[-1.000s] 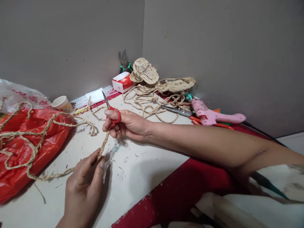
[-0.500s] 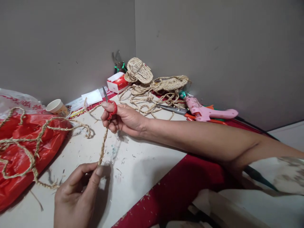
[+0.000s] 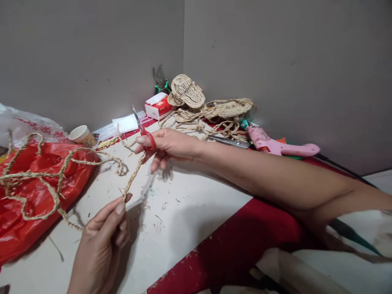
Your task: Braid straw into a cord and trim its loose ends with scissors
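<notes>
A braided straw rope [image 3: 132,178] runs slantwise between my two hands. My left hand [image 3: 105,232] pinches it between thumb and forefinger, low over the white tabletop. Small scissors with red handles [image 3: 148,139] sit in my right hand [image 3: 165,147], blades pointing up and away from the rope. The rope's upper stretch passes at the fingers of that hand, and a short loose end [image 3: 124,141] shows just beyond them. More rope [image 3: 55,192] lies in loops over a red plastic bag [image 3: 81,175] on the left.
A paper cup [image 3: 82,136] stands behind the bag. Toward the back are a tissue box [image 3: 157,107], green-handled pliers [image 3: 162,83], a coiled bundle of rope [image 3: 187,92] and a pink glue gun [image 3: 275,143]. Grey panels rise behind; red cloth [image 3: 223,249] borders the near edge.
My left hand has risen slightly and turned, still pinching the rope. Several fingers of my right hand have loosened and spread, with the scissors still in it. The view has shifted a little left.
</notes>
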A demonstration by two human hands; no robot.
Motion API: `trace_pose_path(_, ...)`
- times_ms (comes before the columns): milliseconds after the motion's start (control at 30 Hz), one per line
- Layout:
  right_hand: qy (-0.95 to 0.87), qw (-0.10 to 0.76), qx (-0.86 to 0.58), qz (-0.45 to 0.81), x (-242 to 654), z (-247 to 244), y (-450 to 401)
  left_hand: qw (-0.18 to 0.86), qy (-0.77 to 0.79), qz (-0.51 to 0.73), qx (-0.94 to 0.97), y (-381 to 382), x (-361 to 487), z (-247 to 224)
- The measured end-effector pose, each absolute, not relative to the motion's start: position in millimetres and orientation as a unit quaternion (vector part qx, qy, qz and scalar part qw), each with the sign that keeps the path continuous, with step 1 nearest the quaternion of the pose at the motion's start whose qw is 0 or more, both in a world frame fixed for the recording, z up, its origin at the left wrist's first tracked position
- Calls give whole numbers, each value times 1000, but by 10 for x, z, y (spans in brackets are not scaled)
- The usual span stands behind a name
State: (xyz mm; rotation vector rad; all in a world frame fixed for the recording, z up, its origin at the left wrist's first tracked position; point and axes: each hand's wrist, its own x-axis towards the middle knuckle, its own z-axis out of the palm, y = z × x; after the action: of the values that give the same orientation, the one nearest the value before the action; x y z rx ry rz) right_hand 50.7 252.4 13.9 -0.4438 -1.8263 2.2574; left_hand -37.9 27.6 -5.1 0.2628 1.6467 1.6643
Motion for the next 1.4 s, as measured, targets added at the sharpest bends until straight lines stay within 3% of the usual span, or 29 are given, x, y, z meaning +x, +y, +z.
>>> trace_pose_path(167, -763, 108, -180, 612, 604, 289, 2605, 396, 625, 667, 83, 298, -500, -106)
trace_pose_path(400, -949, 59, -43, 305, 702, 304, 2405, 395, 621, 674, 63, 339, -495, -128)
trace_pose_path(600, -994, 36, -38, 100, 751, 351, 2364, 383, 617, 685, 58, 332, -482, -154)
trace_pose_path(867, -999, 37, -3, 38, 760, 298, 2292, 330, 650, 681, 73, 344, -443, -195)
trace_pose_path(1400, -997, 38, 3, 68, 710, 213, 2239, 300, 678, 667, 73, 332, -443, -236)
